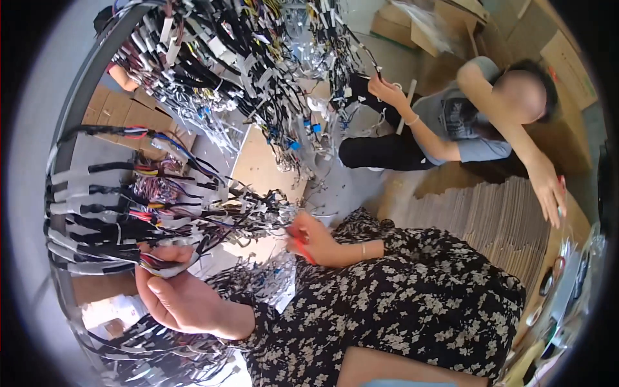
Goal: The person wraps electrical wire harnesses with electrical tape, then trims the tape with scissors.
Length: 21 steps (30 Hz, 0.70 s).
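My left hand is closed round the wrapped end of a wire bundle, palm turned up and fingers curled over the wires. That bundle is the lowest of several black-and-grey taped cables fixed in a row to a curved metal bar. To the right, my right hand grips a red-handled tool; its working end cannot be made out. It is close to the loose ends of the wires, which carry small white connectors and tags.
A thick mass of hanging cables fills the upper left. A co-worker sits at the upper right, one hand on a cable. Stacked flat cardboard lies beside them, with boxes behind. Scissors lie at the right edge.
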Tool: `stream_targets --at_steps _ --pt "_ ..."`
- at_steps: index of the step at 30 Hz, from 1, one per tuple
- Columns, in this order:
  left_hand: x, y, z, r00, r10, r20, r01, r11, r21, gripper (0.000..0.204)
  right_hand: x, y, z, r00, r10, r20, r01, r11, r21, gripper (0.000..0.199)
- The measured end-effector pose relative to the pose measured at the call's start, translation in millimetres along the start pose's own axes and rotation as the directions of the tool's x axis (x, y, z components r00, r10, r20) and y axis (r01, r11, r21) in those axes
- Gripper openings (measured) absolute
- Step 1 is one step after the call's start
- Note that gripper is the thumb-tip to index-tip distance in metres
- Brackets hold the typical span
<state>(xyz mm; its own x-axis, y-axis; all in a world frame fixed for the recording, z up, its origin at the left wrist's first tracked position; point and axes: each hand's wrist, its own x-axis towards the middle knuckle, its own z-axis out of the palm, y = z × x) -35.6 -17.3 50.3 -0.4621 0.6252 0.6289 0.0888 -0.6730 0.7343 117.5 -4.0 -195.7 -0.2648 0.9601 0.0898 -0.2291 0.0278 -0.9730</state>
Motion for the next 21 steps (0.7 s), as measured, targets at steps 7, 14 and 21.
stream_targets --at_steps 7,14,21 --pt "0.3 -15.5 -5.3 0.996 -0.076 -0.035 0.079 0.993 0.089 0.045 20.9 66.8 -43.3 0.618 0.783 0.064 -0.652 0.466 0.598 0.023" --pt "4.0 -27.6 2.8 0.996 -0.082 -0.036 0.082 0.997 0.005 0.043 109.5 61.6 -59.3 0.690 0.690 -0.216 -0.424 0.628 0.653 0.020" --pt "0.4 -3.6 10.1 0.996 -0.077 0.040 0.073 0.992 0.101 0.041 128.3 128.3 -86.6 0.974 -0.172 0.147 0.200 0.958 -0.208 0.016"
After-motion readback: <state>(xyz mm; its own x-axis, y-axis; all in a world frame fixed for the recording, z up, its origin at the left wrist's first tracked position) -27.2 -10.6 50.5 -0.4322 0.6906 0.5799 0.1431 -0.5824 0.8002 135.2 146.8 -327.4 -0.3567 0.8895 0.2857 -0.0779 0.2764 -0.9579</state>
